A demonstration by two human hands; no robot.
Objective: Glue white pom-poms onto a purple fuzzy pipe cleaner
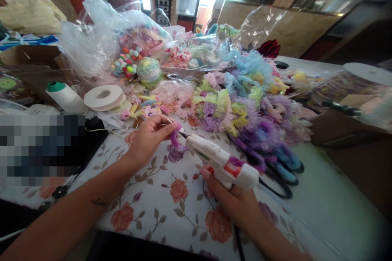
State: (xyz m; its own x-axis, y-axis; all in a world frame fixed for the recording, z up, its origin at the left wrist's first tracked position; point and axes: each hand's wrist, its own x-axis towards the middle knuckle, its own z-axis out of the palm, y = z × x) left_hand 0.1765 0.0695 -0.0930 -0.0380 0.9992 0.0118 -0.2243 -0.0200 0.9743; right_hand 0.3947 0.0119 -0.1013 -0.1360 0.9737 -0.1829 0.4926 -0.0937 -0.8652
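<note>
My right hand [232, 200] is wrapped round the handle of a white hot glue gun [211, 151], whose dark nozzle points left. Between the thumb and fingers of my left hand [153, 134] is a small fuzzy purple strip [175, 136], pinched at its upper end and hanging down. The nozzle tip is right beside the strip; whether they touch I cannot tell. Just beyond my left hand lies a doll's face with large eyes [150, 110] and yellow and pink trim. A black cord runs down from below the glue gun.
A floral cloth [159, 204] covers the table. Behind my hands spreads a heap of pastel ruffles [214, 106] with a purple-haired doll [277, 110]. At left stand a thread cone [67, 97] and a ribbon roll [104, 97]. A cardboard box [349, 142] is at right.
</note>
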